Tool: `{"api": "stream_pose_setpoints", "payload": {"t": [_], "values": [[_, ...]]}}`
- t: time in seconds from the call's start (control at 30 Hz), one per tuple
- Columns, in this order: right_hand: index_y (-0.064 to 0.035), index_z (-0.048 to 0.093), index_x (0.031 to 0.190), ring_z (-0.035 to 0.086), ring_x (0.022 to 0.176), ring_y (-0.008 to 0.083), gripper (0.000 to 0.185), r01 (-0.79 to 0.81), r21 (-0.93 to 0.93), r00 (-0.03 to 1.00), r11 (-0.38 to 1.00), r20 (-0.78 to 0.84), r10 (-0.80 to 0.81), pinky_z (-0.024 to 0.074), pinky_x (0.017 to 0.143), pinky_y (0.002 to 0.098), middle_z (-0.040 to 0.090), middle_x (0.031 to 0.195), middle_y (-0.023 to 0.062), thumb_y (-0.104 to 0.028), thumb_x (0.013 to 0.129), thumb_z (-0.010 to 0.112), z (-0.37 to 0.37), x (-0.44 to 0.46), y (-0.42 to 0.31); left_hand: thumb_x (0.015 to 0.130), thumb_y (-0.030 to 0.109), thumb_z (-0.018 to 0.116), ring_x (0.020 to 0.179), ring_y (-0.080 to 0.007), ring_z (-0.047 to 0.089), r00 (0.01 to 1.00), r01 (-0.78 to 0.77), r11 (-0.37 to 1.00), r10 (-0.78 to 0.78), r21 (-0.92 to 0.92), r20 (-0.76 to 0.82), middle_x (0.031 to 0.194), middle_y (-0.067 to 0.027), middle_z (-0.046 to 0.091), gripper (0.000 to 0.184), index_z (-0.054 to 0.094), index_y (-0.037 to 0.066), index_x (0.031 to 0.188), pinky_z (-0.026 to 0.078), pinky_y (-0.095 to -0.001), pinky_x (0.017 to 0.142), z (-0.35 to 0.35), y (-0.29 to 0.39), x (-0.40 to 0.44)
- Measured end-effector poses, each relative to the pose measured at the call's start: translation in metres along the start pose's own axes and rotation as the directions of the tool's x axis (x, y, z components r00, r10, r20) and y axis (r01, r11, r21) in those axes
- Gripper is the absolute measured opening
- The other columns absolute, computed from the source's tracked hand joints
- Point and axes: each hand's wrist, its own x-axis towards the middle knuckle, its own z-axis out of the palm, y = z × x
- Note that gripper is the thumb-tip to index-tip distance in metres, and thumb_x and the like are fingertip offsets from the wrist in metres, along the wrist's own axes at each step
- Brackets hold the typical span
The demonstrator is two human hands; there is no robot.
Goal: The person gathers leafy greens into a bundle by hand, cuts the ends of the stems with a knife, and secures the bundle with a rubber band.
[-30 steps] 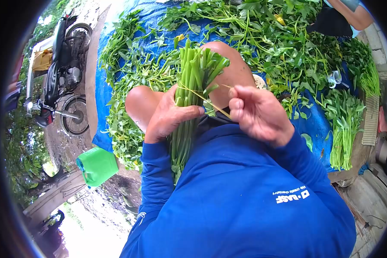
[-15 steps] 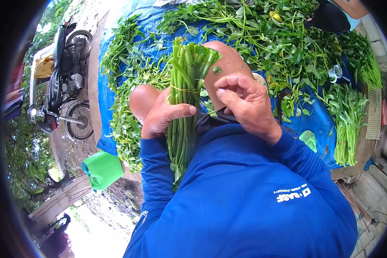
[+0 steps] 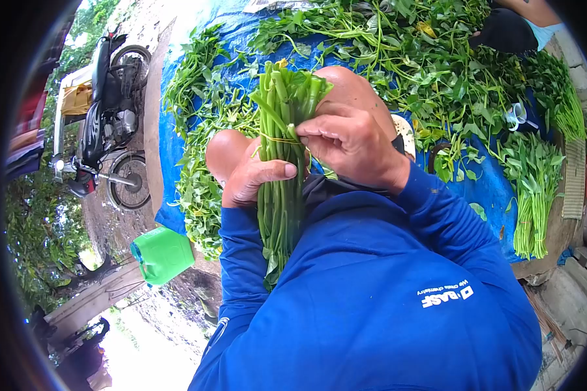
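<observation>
A bundle of leafy green stems [image 3: 277, 215], which look like water spinach, stands upright between my knees, cut ends at the top. A thin yellow rubber band [image 3: 279, 139] circles its upper part. My left hand [image 3: 254, 174] is closed around the bundle just below the band, thumb across the front. At the bundle's right side, level with the band, my right hand [image 3: 355, 140] is closed in a pinch, fingertips touching the stems. Whatever lies between those fingertips is hidden.
Loose greens [image 3: 398, 72] cover much of the blue tarp [image 3: 482, 202]. Tied bundles [image 3: 531, 195] lie at the right, near a clear plastic cup [image 3: 516, 116]. A green jug [image 3: 165, 256] and a motorcycle [image 3: 107, 117] are on the left. Another person's leg [image 3: 505, 29] shows at top right.
My right hand has moved left, from apart beside the bundle to touching it at the band, and its fingers have closed into a pinch. My left hand keeps its hold.
</observation>
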Motion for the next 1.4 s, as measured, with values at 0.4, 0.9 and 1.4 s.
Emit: {"api": "stream_pose_setpoints", "payload": {"t": [0.4, 0.9, 1.4], "values": [[-0.0018, 0.073, 0.115, 0.060, 0.054, 0.0099, 0.030, -0.790, -0.036, 0.335, 0.612, 0.811, 0.480, 0.0458, 0.047, 0.0261, 0.067, 0.072, 0.0038, -0.020, 0.092, 0.070, -0.054, 0.057, -0.003, 0.072, 0.018, 0.082, 0.099, -0.0238, 0.071, 0.999, -0.001, 0.985, -0.008, 0.170, 0.052, 0.115, -0.0148, 0.072, 0.070, 0.062, -0.004, 0.134, 0.057, -0.0367, 0.092, 0.008, 0.007, 0.005], [-0.0032, 0.067, 0.102, 0.053, 0.051, 0.0034, 0.024, -0.831, 0.336, 0.502, 0.443, 0.797, 0.336, 0.0378, 0.044, 0.0216, 0.060, 0.070, -0.0023, -0.019, 0.092, 0.082, -0.083, 0.039, -0.001, 0.081, 0.008, 0.084, 0.122, -0.0153, 0.058, 0.987, -0.010, 0.994, -0.007, 0.105, 0.159, 0.134, -0.0040, 0.064, 0.082, 0.049, 0.001, 0.155, 0.046, -0.0321, 0.108, 0.009, 0.010, 0.013], [0.0010, 0.074, 0.116, 0.060, 0.076, 0.0043, 0.021, -0.572, 0.044, 0.777, 0.819, 0.348, 0.524, 0.0499, 0.068, 0.0242, 0.068, 0.085, -0.0027, -0.009, 0.098, 0.075, -0.059, -0.004, -0.023, 0.084, 0.010, 0.084, 0.120, -0.0138, 0.060, 0.994, -0.077, 0.989, 0.066, 0.126, 0.084, 0.132, -0.0030, 0.064, 0.079, 0.049, 0.001, 0.155, 0.050, -0.0322, 0.105, 0.008, 0.006, 0.017]]}}
